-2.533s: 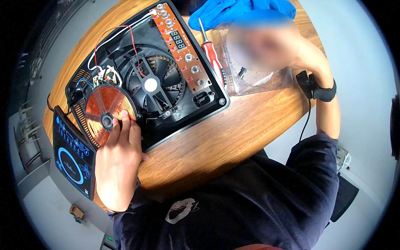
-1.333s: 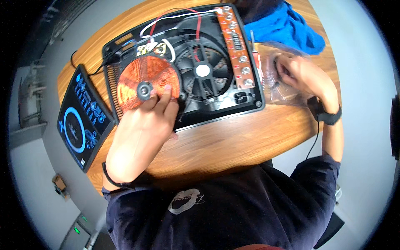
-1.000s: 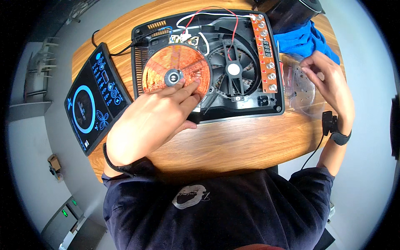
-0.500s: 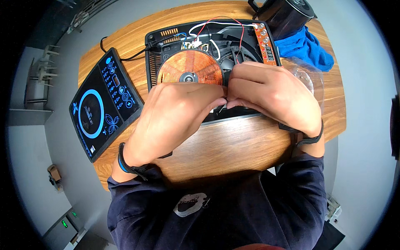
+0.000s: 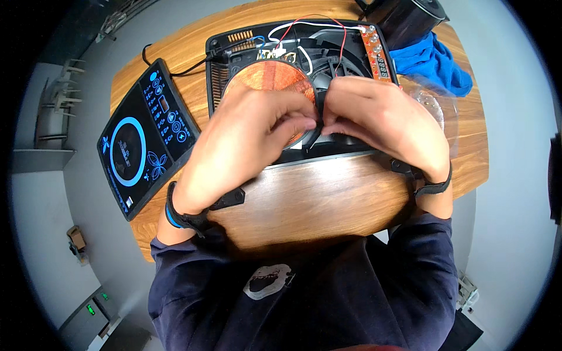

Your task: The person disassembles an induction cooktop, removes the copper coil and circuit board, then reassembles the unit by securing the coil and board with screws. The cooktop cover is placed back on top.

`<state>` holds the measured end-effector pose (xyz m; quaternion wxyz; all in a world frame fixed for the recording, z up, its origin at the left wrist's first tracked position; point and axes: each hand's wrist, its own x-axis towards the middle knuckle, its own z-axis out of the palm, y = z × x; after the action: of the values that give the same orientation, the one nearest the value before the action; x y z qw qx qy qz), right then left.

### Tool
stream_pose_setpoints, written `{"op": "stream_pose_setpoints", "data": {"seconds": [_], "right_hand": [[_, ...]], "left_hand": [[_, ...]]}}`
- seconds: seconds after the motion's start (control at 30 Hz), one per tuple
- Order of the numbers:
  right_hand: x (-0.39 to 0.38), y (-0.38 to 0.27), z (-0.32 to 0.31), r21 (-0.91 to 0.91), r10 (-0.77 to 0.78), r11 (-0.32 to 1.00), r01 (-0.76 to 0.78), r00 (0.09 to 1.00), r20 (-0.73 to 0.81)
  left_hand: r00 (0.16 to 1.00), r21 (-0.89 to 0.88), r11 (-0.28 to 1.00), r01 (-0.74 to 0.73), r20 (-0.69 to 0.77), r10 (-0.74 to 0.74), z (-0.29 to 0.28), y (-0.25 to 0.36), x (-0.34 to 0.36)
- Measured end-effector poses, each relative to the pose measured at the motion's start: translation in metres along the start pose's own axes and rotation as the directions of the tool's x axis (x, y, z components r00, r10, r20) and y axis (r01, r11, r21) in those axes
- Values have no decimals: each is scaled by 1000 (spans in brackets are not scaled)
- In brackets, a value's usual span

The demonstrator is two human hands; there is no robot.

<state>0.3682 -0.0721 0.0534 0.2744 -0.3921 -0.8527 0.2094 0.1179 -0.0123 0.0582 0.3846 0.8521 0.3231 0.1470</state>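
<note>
An opened induction cooker base (image 5: 212, 76) lies before me, with its copper coil (image 5: 274, 76) on the left and a black fan (image 5: 323, 85) at the right. My left hand (image 5: 249, 126) covers the coil's near side, thumb and fingers pinched together. Opposite it, my right hand (image 5: 383, 114) is also closed, its fingertips down by the gap between coil and fan. A thin dark strip or lead shows between the two hands. Whatever sits in either pinch is hidden by the fingers. Red and white wires (image 5: 342, 47) run to the orange circuit board (image 5: 373, 52).
To the left lies the black glass cooker top (image 5: 153, 126) with blue markings. A black kettle (image 5: 404, 20) and a blue cloth (image 5: 436, 67) stand at the far right, with clear plastic (image 5: 448, 111) beside the base. The wooden table (image 5: 328, 199) curves round.
My fingertips, touching before, have drawn slightly apart and upward. The left hand has moved up over the coil, and the dark strip between the hands shows more.
</note>
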Motion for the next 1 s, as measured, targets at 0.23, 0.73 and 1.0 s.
{"op": "stream_pose_setpoints", "data": {"seconds": [0.23, 0.73, 1.0], "right_hand": [[-6, 14, -9, -101, 117, 990, -102, 980, 162], [-11, 1, 18, -186, 115, 981, -59, 945, 307], [-8, -1, 56, -368, -64, 913, 175, 953, 295]], "left_hand": [[986, 229, 960, -161, -3, 166, -4, -22, 1], [997, 509, 857, -82, 50, 65, -32, -75, -22], [975, 576, 795, -190, 206, 84, -17, -80, -33]]}}
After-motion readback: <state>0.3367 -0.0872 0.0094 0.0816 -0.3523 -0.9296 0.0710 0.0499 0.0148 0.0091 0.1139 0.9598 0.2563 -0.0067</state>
